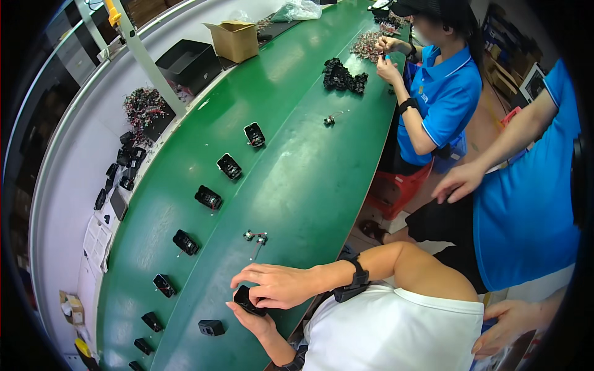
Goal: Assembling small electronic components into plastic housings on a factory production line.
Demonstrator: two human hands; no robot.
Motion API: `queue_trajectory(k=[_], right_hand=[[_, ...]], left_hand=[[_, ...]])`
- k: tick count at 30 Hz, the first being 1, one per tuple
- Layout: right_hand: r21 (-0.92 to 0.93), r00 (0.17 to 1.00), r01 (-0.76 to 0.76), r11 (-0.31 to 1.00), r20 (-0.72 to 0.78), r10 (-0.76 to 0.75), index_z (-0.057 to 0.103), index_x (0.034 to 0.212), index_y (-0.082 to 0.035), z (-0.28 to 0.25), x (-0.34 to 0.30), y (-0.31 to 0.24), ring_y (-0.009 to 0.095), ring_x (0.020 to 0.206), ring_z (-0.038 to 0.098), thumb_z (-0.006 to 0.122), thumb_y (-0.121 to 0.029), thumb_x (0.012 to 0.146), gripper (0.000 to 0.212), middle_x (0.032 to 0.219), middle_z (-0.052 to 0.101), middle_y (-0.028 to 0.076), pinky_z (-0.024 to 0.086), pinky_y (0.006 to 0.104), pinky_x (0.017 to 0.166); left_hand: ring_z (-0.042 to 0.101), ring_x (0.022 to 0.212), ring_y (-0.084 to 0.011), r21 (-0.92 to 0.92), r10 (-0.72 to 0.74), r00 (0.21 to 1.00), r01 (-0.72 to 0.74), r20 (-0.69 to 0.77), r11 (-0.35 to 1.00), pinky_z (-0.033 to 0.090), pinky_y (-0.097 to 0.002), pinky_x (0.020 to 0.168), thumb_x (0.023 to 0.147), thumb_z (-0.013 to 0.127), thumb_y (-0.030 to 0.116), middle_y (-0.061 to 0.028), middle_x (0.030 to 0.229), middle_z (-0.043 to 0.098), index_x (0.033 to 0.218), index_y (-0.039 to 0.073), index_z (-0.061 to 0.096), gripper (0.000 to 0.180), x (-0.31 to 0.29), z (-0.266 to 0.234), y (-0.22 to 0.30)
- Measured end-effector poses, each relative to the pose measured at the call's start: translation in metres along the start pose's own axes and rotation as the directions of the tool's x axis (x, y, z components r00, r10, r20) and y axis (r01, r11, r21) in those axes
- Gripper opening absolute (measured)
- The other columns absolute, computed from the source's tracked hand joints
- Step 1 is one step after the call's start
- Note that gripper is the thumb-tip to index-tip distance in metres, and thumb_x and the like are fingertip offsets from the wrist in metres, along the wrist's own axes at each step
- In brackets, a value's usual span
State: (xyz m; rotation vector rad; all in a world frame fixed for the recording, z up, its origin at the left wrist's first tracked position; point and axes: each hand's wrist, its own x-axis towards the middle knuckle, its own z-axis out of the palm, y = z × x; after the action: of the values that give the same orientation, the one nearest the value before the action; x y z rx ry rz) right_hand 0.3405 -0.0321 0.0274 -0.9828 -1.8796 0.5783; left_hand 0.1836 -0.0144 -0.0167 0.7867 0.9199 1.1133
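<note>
A small black plastic housing, open on one side, is cradled in my left hand. My right hand reaches over it, thumb and fingers closed about its rim; whether they pinch a small part inside is hidden. Just beyond my right hand lie small wired parts with white ends, on the green work surface. Another black housing rests to the left of my hands.
A row of open black housings runs along the green surface. A co-worker in blue handles small parts beside a black pile and a wire heap. Another person's hand hangs close on the right. A cardboard box stands at the far edge.
</note>
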Motion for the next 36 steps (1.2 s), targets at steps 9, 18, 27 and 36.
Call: queue_trajectory(k=[9, 18, 27, 36], right_hand=[[0.082, 0.999, -0.051, 0.995, 0.018, 0.049, 0.062, 0.08, -0.006, -0.001, 0.001, 0.004, 0.033, 0.114, 0.049, 0.071, -0.011, 0.079, 0.01, 0.13, 0.048, 0.013, 0.044, 0.0419, 0.093], [0.124, 0.997, -0.076, 0.989, -0.014, 0.078, 0.062, 0.079, -0.005, 0.001, 0.0, 0.0, 0.029, 0.108, 0.054, 0.073, -0.009, 0.077, 0.012, 0.124, 0.054, 0.013, 0.047, 0.0396, 0.089], [0.148, 0.997, -0.079, 0.986, -0.004, 0.081, 0.061, 0.079, -0.005, -0.005, 0.002, 0.004, 0.029, 0.106, 0.056, 0.072, -0.008, 0.076, 0.012, 0.122, 0.054, 0.014, 0.048, 0.0383, 0.084], [0.287, 0.926, -0.358, 0.889, 0.229, 0.299, 0.058, 0.086, 0.0, -0.011, -0.019, 0.013, 0.025, 0.104, 0.057, 0.062, -0.002, 0.081, 0.006, 0.129, 0.051, 0.023, 0.045, 0.0345, 0.087]], left_hand=[[0.062, 0.083, -0.0165, -0.079, -0.034, 0.994, 0.026, -0.105, 0.997, 0.05, -0.0314, 0.076, 0.096, 0.041, 0.058, -0.0052, 0.088, 0.063, 0.099, 0.003, 0.058, 0.057, 0.003, -0.003, -0.006], [0.062, 0.07, -0.0171, -0.102, -0.087, 0.994, 0.094, 0.068, 0.99, 0.051, -0.0291, 0.064, 0.098, 0.036, 0.057, -0.0051, 0.079, 0.062, 0.1, 0.003, 0.055, 0.057, -0.002, 0.004, 0.003], [0.061, 0.072, -0.0154, -0.117, -0.072, 0.993, 0.06, -0.094, 0.991, 0.05, -0.0297, 0.061, 0.097, 0.035, 0.058, -0.0076, 0.092, 0.064, 0.109, 0.0, 0.056, 0.062, 0.005, 0.011, -0.008], [0.064, 0.065, -0.031, 0.735, 0.371, 0.928, -0.282, 0.045, 0.617, 0.048, -0.0409, 0.058, 0.095, 0.053, 0.03, -0.0194, 0.09, 0.065, 0.098, 0.001, 0.062, 0.03, -0.029, -0.016, 0.021]])
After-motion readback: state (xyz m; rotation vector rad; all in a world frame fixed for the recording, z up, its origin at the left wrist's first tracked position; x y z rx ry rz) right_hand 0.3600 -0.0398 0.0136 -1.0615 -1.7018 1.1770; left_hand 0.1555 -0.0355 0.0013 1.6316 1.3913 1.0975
